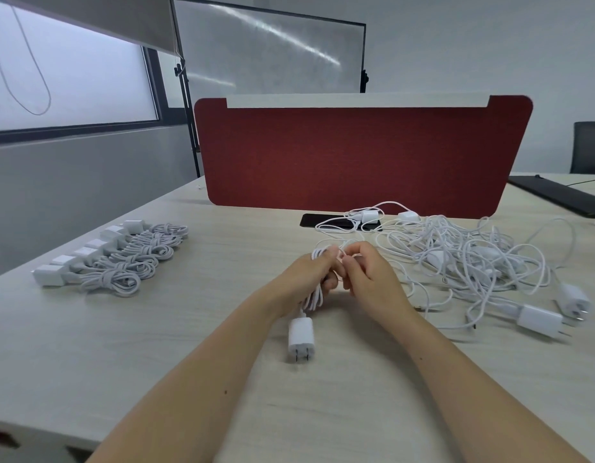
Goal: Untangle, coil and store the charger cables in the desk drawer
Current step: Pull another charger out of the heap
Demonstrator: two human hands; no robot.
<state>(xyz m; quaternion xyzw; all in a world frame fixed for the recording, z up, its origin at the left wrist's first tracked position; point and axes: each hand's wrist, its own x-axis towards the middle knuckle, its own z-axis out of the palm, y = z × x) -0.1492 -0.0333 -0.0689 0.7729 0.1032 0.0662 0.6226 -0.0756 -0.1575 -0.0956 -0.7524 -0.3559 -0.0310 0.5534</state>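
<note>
A row of coiled white chargers [122, 262] lies finished, the left hand [306, 277] grips and the right hand [372, 279] pinches another white charger cable [314, 297], and a tangled white cable heap [463, 262] awaits.

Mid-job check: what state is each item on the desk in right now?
Coiled chargers: bundled, in a row, left.
Tangled pile: knotted, loose, right.
Held cable: partly looped.
Adapter: attached, prongs toward camera.
Left hand: grips the loops.
Right hand: pinches a strand.
</note>
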